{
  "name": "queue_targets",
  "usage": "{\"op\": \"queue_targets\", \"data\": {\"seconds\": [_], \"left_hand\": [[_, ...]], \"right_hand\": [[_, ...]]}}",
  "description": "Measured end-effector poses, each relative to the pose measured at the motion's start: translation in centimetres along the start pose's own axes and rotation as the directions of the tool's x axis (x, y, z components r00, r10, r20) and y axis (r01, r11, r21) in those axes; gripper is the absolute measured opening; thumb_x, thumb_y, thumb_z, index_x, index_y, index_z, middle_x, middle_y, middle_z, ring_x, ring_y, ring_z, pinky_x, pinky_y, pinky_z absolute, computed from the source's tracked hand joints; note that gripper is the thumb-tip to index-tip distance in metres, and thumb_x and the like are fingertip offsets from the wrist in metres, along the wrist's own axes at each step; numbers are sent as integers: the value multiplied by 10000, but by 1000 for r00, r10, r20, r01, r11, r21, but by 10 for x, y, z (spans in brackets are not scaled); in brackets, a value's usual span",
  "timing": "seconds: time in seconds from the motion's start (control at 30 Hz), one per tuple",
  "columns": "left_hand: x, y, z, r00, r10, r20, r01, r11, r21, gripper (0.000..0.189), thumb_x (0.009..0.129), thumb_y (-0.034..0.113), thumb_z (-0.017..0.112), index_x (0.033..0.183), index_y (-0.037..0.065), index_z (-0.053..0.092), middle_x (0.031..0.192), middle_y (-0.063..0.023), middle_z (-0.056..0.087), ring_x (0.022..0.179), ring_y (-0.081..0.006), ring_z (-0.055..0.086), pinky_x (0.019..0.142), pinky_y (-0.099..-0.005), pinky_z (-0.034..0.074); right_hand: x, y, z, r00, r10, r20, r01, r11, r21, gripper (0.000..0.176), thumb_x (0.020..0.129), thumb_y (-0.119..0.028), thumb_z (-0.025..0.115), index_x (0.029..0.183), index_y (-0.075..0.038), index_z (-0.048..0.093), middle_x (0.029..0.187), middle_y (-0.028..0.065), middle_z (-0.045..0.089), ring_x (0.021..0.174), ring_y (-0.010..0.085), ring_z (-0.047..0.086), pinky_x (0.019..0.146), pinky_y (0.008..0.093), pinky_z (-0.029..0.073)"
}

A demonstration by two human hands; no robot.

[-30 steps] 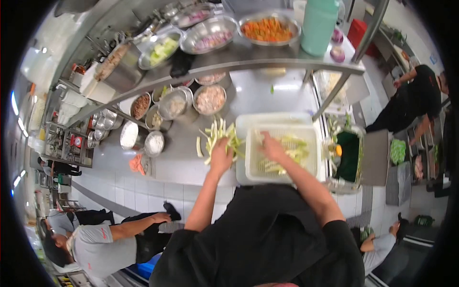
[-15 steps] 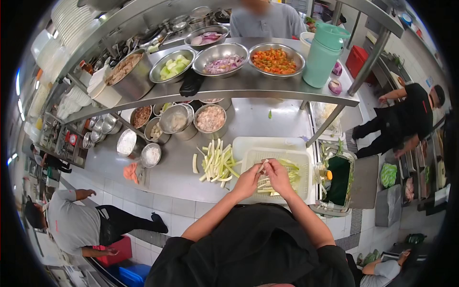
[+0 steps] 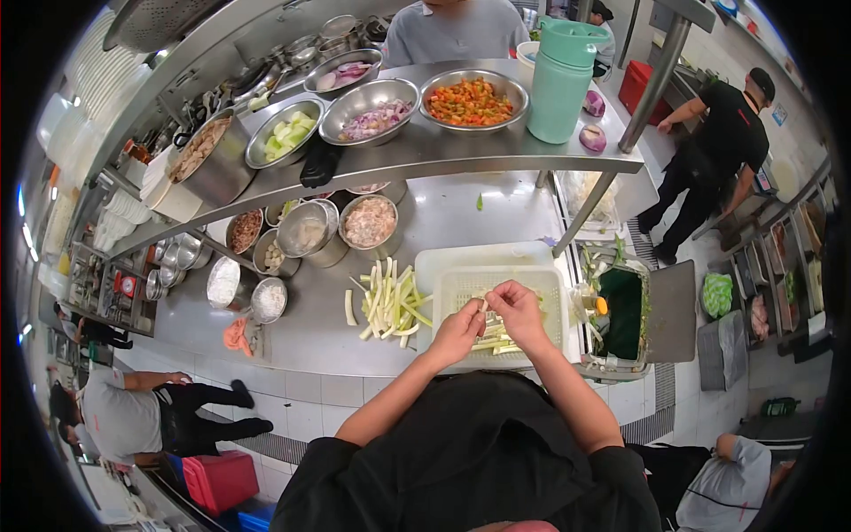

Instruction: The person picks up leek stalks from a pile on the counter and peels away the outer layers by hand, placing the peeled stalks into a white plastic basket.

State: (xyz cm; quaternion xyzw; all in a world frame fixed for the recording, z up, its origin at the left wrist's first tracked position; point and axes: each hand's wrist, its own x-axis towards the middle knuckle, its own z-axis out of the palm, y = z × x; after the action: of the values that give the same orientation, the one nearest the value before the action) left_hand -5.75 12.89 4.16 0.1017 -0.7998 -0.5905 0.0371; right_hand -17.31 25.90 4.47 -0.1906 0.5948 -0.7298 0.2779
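Observation:
My left hand [image 3: 459, 335] and my right hand [image 3: 521, 312] meet over a white perforated basket [image 3: 452, 282], thumbs and fingers pinched close together. Between the fingertips is a small pale piece, apparently a celery stalk, mostly covered by the fingers. Cut celery sticks [image 3: 498, 339] lie in the basket beneath my hands. To the left of the basket, a loose pile of pale green celery sticks [image 3: 390, 301] rests directly on the steel counter [image 3: 310, 341]. A white board or tray [image 3: 496, 254] sits behind and partly under the basket.
A steel shelf [image 3: 461, 163] crosses above the counter, bearing bowls of chopped vegetables and a teal jug [image 3: 562, 97]. Several metal bowls, one with minced meat [image 3: 370, 222], stand back left. A lined bin [image 3: 625, 310] is at right. Co-workers stand around, one [image 3: 722, 133] at right.
My right hand's fingers have lifted slightly relative to the left, still pinching. The whole view has shifted a little. Co-workers at left and right have changed position.

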Motion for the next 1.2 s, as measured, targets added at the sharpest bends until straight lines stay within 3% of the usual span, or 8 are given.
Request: {"op": "queue_targets", "data": {"seconds": [0.27,0.33,0.4,0.53,0.63,0.93,1.13,1.2], "left_hand": [[-4,9,-6,989,-96,-113,97,995,2,223,1062,235,491,1215,78,532,752,-87,638,710,-255,649,690,-397,498],[-5,7,-7,986,-125,-107,121,992,-43,226,1060,233,495,1222,79,532,745,-86,634,704,-255,647,686,-395,496],[-5,2,-7,995,-33,-93,37,998,45,229,1059,239,497,1220,80,535,731,-88,627,693,-256,645,673,-399,490],[-6,4,-3,999,-31,-34,31,1000,0,215,1058,239,497,1210,92,537,720,-93,616,683,-271,638,659,-407,479],[-7,24,-6,993,-16,-120,33,989,142,195,1059,239,481,1206,120,531,747,-171,618,728,-386,647,665,-460,471],[-11,18,-11,998,11,-67,6,969,248,233,1066,262,453,1246,119,493,799,-232,648,831,-489,637,708,-573,454],[-11,15,-9,989,20,-144,25,952,306,261,1055,291,484,1231,101,513,771,-231,645,791,-482,641,683,-544,463],[-11,14,-8,984,37,-172,16,954,301,249,1052,261,496,1229,87,509,757,-207,655,752,-439,655,663,-516,473]], "right_hand": [[-1,-4,19,993,-111,25,114,939,-323,126,975,-88,700,930,-28,599,789,-23,594,737,52,533,652,233,451],[0,2,22,990,-129,-56,129,992,-12,112,978,-84,695,937,-34,605,796,-29,592,738,53,535,652,230,451],[2,-1,13,994,-82,-66,80,996,-35,105,977,-83,699,942,-35,612,811,-27,605,732,53,535,655,232,455],[2,-6,4,999,-20,34,20,1000,-7,108,966,-83,716,937,-31,626,818,-20,630,728,47,542,652,226,454],[2,1,2,999,-11,50,9,999,31,106,962,-80,719,928,-32,631,809,-17,636,724,46,547,649,220,452],[3,0,6,997,4,76,-12,995,101,112,961,-77,721,913,-38,627,787,-22,631,697,46,539,642,213,448],[3,-1,12,998,-30,49,30,1000,4,129,966,-99,718,906,-40,621,765,-25,620,689,46,535,635,226,444],[1,-1,18,994,-102,-31,90,961,-261,141,961,-112,719,908,-38,612,792,13,638,679,75,547,639,258,458]]}}
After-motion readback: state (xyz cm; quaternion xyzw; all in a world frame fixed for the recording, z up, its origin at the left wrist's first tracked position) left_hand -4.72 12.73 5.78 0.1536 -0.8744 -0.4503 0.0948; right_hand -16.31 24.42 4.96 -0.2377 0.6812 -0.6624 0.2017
